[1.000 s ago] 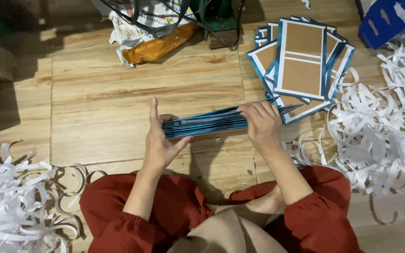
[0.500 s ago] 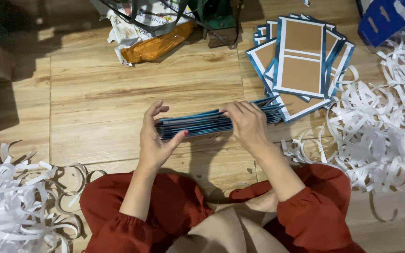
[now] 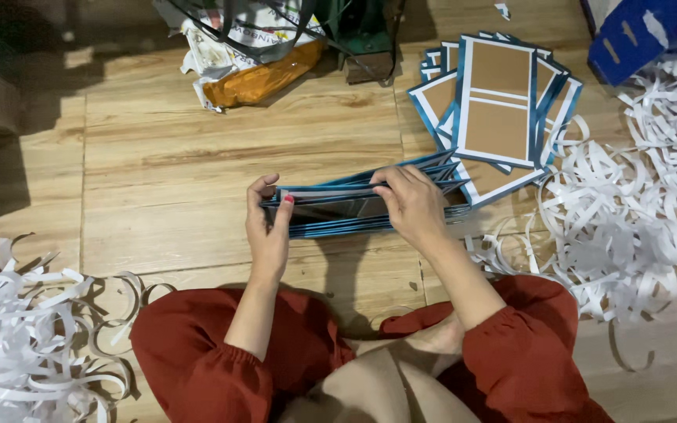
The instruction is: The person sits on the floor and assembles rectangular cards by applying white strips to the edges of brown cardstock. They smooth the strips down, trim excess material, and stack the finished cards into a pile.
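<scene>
Both hands grip the stack of blue-edged flat card sheets [image 3: 354, 207], held on edge just above the wooden floor [image 3: 182, 172]; left hand [image 3: 269, 227] clamps its end, right hand [image 3: 413, 205] curls fingers over the top; squaring-up, it seems; the next move calls for even pressure; finished brown-and-blue cards [image 3: 495, 110] lie beyond.

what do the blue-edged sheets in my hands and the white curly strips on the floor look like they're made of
The blue-edged stack of flat sheets held on edge between the left hand and right hand looks like thin card: stiff, straight edges, and the fanned pile of similar sheets shows matt brown faces with white and blue borders. The white curly strips look like thin paper offcuts, limp and tangled. The floor looks like wood-grain planks, perhaps laminate.
</scene>
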